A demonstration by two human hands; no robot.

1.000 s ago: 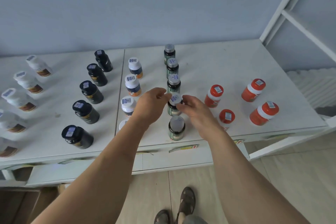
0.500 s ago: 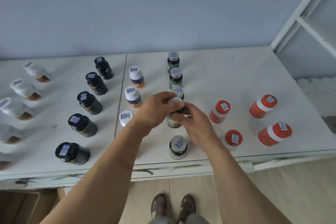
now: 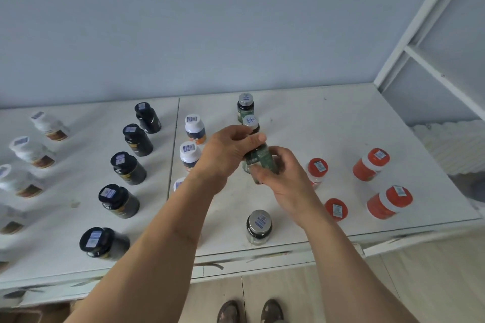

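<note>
A dark green bottle is lifted off the white table and tilted. My left hand grips its top, covering the cap. My right hand holds its lower body from below and the right. Behind it stand two more green bottles with silver caps, in a line running away from me. Another green bottle with a silver cap stands near the table's front edge, below my hands.
Several black bottles form a row on the left, with white bottles further left. White-capped bottles stand just left of my hands. Several orange bottles sit on the right. A white frame rises at the far right.
Both hands closed on the green bottle in the middle of the line, lifted it off the table and tilted it. The camera view shifted upward.
</note>
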